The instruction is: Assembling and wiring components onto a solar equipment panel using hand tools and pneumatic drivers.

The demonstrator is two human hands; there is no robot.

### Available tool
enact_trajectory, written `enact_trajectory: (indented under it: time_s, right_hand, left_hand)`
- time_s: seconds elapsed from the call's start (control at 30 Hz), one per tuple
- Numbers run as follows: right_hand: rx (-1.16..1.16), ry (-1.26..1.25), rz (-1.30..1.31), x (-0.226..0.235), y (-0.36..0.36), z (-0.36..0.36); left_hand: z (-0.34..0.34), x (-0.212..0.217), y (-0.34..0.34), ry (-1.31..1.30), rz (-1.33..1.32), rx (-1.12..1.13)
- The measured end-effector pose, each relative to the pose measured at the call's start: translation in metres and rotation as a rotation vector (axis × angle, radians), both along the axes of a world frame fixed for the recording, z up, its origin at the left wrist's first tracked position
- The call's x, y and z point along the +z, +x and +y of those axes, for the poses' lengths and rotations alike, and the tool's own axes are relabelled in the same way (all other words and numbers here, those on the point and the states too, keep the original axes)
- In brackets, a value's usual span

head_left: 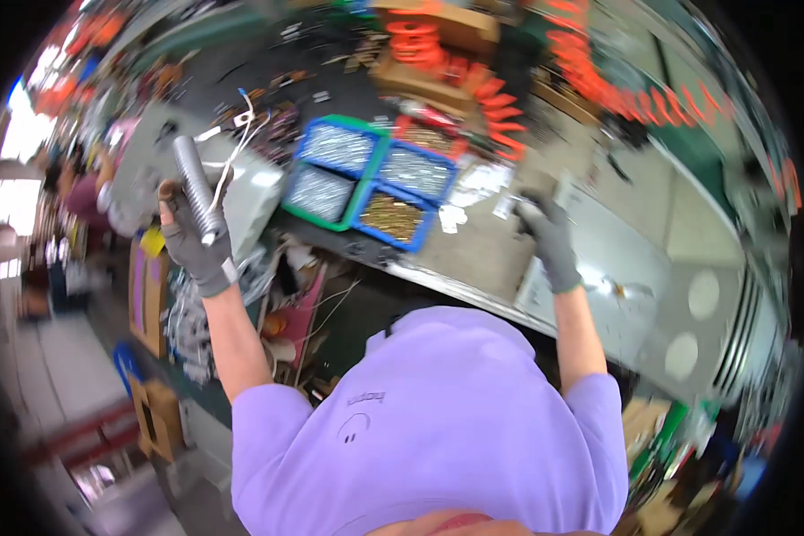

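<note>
My left hand (198, 250), in a grey work glove, is raised at the left with its fingers round a long silver-grey ribbed cylinder (193, 177). The cylinder tilts, its lower end near my palm, and a white cord (232, 161) runs beside it. On the right, my right hand (549, 239), gloved too, hangs over the bench with its fingers curled together. A small white piece (503, 207) shows at those fingertips; blur hides whether they pinch it. Below that hand lies a large pale metal panel (612, 255) with round holes.
Blue and green trays (364, 192) of silver and brass-coloured screws stand mid-bench, a red tray (460, 147) behind them. White paper scraps (482, 181) lie alongside. Orange coiled hoses (500, 107) hang at the back. Another person (85, 192) is at far left.
</note>
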State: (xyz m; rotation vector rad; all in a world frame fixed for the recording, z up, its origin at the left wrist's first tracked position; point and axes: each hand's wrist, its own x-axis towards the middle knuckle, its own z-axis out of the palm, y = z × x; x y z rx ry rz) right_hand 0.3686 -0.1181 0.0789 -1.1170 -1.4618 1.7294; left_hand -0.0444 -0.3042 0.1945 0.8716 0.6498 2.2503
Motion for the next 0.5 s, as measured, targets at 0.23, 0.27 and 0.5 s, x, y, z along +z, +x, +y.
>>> enact_trajectory:
  time_s: [0.23,0.27,0.5]
  right_hand:
    - [-0.101,-0.194,0.147,-0.006,0.104,-0.015]
    - [-0.174,-0.193,0.175,-0.010,0.122,-0.017]
    - [-0.400,-0.103,0.246,-0.028,0.204,0.010]
  left_hand:
    - [0.143,-0.055,0.181,-0.492,0.131,-0.178]
    - [0.155,-0.066,0.200,-0.495,0.095,-0.241]
    - [0.202,-0.103,0.342,-0.548,-0.453,-0.650]
